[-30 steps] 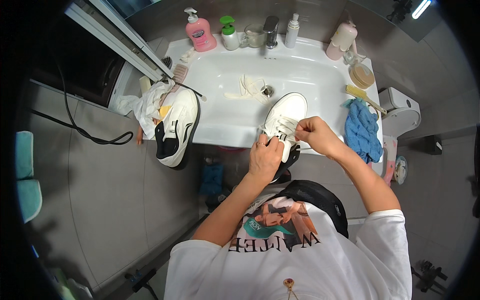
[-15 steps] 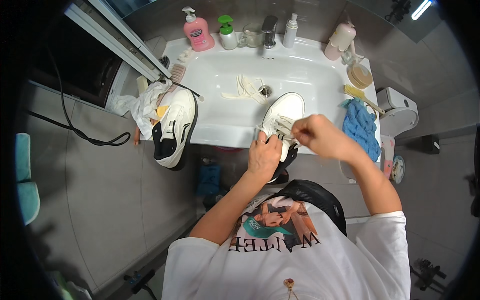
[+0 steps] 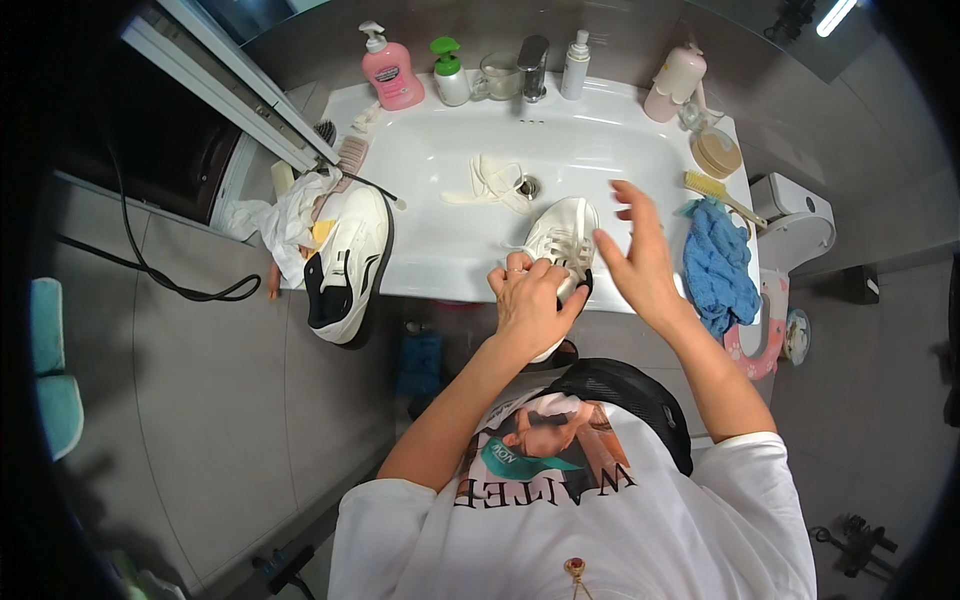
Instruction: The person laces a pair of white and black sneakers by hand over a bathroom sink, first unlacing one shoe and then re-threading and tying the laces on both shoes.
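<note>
A white sneaker (image 3: 573,222) with a black lining lies over the front rim of the washbasin, toe pointing into the bowl, its laces still crossing the tongue. My left hand (image 3: 533,303) grips it around the ankle opening and tongue, hiding much of the heel half. Just right of the shoe my right hand (image 3: 645,262) hovers with fingers spread and nothing in them. A loose off-white shoelace (image 3: 484,184) lies coiled in the bowl beside the drain. The other white sneaker (image 3: 352,262), without visible laces, rests on the basin's left front edge.
Along the back of the washbasin (image 3: 430,140) stand a pink pump bottle (image 3: 393,77), a green-topped bottle (image 3: 452,80), a glass mug (image 3: 500,76), the faucet (image 3: 534,70) and a white bottle (image 3: 575,68). A yellow brush (image 3: 708,184) and blue cloth (image 3: 718,262) lie at right.
My right hand has let go of the laces, moved slightly right and spread its fingers. The laced sneaker has turned a little and sits slightly lower under my left hand.
</note>
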`<action>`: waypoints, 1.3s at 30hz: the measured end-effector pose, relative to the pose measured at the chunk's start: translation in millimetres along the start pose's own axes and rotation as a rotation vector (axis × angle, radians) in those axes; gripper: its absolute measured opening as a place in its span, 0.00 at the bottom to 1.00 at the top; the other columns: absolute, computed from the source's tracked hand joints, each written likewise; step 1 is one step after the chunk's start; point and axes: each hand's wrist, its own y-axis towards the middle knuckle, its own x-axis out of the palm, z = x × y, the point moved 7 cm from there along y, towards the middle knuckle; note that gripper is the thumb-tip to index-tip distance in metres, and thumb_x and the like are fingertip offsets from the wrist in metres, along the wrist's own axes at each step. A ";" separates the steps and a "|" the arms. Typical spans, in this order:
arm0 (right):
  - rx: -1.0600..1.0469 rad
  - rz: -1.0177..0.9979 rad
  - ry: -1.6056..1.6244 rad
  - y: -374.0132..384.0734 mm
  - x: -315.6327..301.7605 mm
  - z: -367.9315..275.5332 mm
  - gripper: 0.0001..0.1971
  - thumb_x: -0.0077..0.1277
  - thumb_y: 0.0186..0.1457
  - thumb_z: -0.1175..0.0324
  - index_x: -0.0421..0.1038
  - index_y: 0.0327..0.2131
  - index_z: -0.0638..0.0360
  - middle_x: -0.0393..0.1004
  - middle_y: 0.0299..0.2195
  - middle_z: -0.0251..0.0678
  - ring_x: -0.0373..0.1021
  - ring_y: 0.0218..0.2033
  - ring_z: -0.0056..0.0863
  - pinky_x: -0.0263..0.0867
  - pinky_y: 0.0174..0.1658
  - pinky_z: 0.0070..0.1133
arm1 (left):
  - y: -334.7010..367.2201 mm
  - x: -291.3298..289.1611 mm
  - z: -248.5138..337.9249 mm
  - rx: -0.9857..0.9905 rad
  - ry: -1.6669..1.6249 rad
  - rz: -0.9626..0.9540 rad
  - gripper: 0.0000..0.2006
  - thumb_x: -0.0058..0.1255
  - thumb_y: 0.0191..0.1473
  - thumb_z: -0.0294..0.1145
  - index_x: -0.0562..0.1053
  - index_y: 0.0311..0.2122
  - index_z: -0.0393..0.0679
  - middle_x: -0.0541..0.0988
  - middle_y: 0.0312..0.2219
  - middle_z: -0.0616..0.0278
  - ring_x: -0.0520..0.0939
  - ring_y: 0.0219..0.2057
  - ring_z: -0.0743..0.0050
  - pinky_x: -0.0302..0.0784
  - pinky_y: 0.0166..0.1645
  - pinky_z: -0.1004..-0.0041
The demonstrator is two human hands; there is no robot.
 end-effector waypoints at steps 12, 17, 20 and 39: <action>0.640 -0.357 0.293 -54.4 49.3 87.7 0.16 0.51 0.42 0.57 0.67 0.21 0.63 0.71 0.18 0.42 0.68 0.21 0.32 0.65 0.28 0.26 | 23.0 44.4 -13.3 -0.299 -0.021 -0.209 0.05 0.53 0.44 0.33 0.77 0.26 0.46 0.74 0.33 0.61 0.69 0.43 0.60 0.53 0.44 0.57; 0.655 -0.499 0.210 -47.0 46.8 79.6 0.18 0.51 0.41 0.58 0.69 0.17 0.69 0.71 0.15 0.45 0.72 0.20 0.33 0.67 0.27 0.27 | 27.1 44.0 -13.1 -0.333 0.098 -0.343 0.09 0.53 0.47 0.38 0.78 0.26 0.45 0.75 0.32 0.60 0.69 0.43 0.60 0.53 0.44 0.55; 0.710 -0.549 0.295 -46.2 46.0 77.6 0.20 0.50 0.41 0.58 0.69 0.16 0.71 0.72 0.15 0.46 0.73 0.19 0.32 0.69 0.27 0.25 | 33.2 50.8 -10.9 -0.336 0.175 -0.466 0.11 0.53 0.48 0.40 0.78 0.26 0.45 0.76 0.29 0.60 0.68 0.42 0.60 0.52 0.44 0.56; 0.750 -0.543 0.234 -60.8 44.9 73.0 0.14 0.44 0.48 0.67 0.70 0.21 0.72 0.72 0.15 0.44 0.71 0.16 0.30 0.69 0.25 0.24 | 25.0 -60.2 -170.4 -0.890 -0.954 0.346 0.04 0.50 0.52 0.29 0.74 0.27 0.44 0.68 0.19 0.76 0.65 0.21 0.90 0.58 0.26 0.82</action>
